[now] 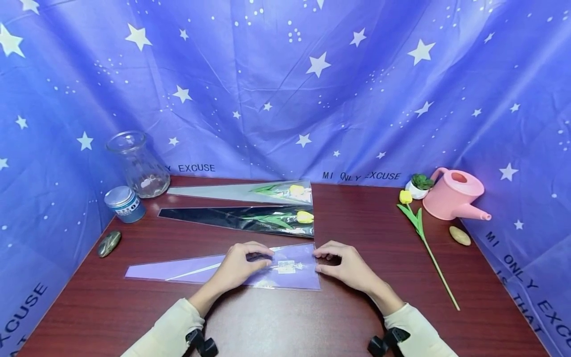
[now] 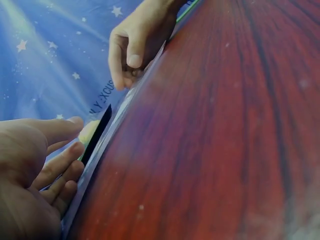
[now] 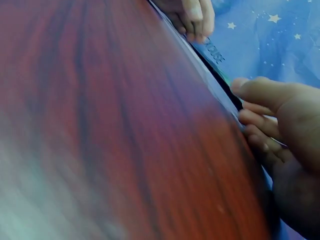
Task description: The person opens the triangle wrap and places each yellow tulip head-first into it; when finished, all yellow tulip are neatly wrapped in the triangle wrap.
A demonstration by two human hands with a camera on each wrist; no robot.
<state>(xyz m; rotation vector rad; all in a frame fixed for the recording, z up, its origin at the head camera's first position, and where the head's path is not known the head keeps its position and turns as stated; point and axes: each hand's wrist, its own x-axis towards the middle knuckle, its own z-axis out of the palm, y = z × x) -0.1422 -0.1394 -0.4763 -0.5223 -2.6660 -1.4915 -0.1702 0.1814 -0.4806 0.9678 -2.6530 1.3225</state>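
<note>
Arching over a long, tapering purple plastic sleeve (image 1: 196, 268), the person's left grip (image 1: 243, 263) is relaxed and clasps nothing. The right grip (image 1: 350, 265), loosely curved with thumb and fingers apart, is likewise released at the sleeve's wide end. The sleeve lies flat near the middle of the dark red wood-grain surface (image 1: 357, 218). Beyond it, toward the back edge, lie a tapered black sleeve (image 1: 200, 216) and a tapered grey sleeve (image 1: 218, 192), each showing a yellow tulip (image 1: 305, 217). A pink watering can (image 1: 450, 196) stands at the back right corner, a clear glass vase (image 1: 144, 171) at the back left.
</note>
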